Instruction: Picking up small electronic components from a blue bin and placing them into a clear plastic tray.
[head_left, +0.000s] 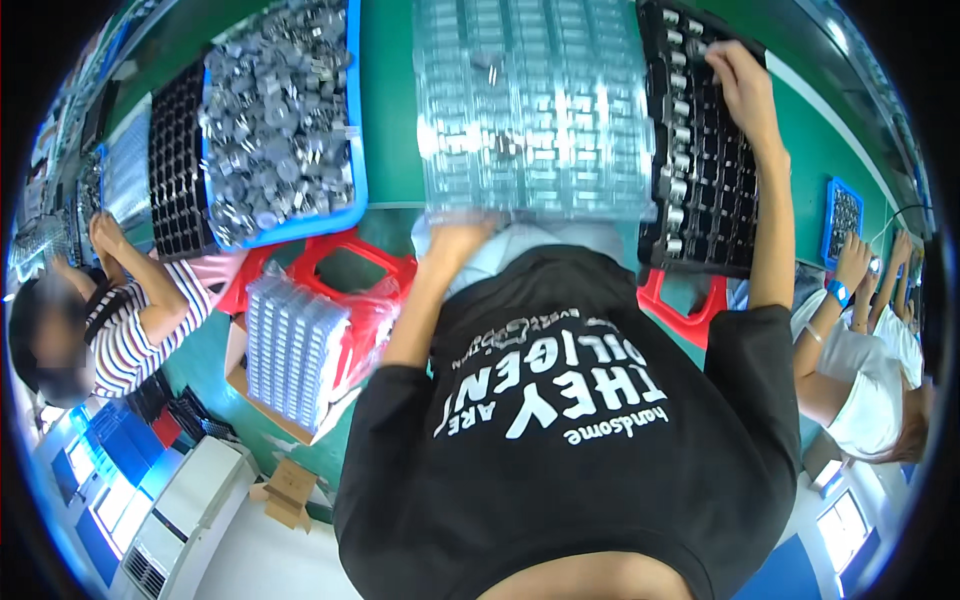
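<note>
A clear plastic tray (540,190) with rows of moulded pockets lies on the table in front of me, and a few small dark and silvery parts show in it. My left hand (458,243) is at its near edge, the fingers hidden by the plastic. To the right is a black tray (738,215) with rows of pockets. Small silvery metal parts (675,190) sit in its left column. My right hand (742,85) reaches over the far end of this tray, thumb and fingers pinched together at a small metal part that is hard to make out.
A blue bin (358,180) heaped with grey metal parts stands on the left, beside another black tray (180,170). Red stools (365,250) and a carton of stacked clear trays (290,350) are below the table. People work at left (140,320) and right (850,370).
</note>
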